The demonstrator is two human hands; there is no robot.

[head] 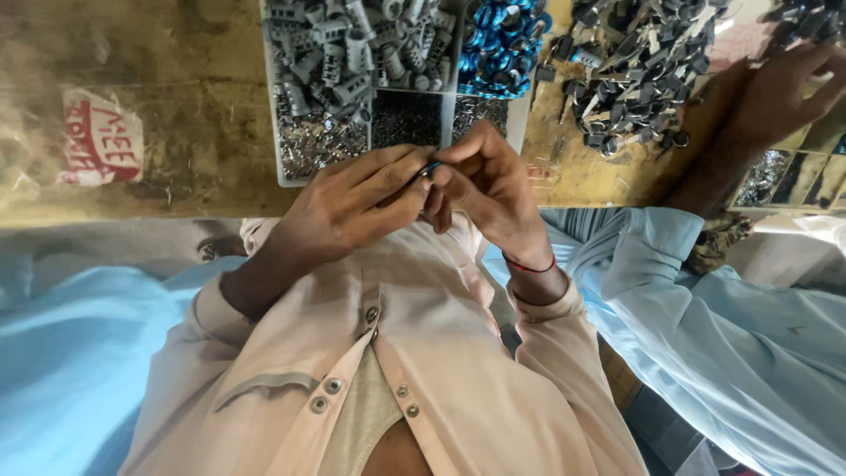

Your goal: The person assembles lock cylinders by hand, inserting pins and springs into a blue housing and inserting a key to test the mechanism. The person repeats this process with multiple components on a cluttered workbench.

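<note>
A worn wooden bench is running across the view, scuffed and stained, with a torn red-and-white label lying well off to the left hand's outer side. Just beyond both hands a white divided tray is sitting, its compartments holding grey ribbed plastic plugs, shiny blue rings and small metal bits. Beyond and to the right hand's outer side a heap of dark metal parts is spreading over the wood, and a co-worker's hand in a pale blue sleeve is resting at its edge.

The left hand and right hand are meeting in front of the chest, fingers curled, wrists bent inward. Between their fingertips they are pinching a small dark part with a blue glint; both hands are closing on it, though its exact shape is too small to tell. A red thread band is circling the right wrist.
</note>
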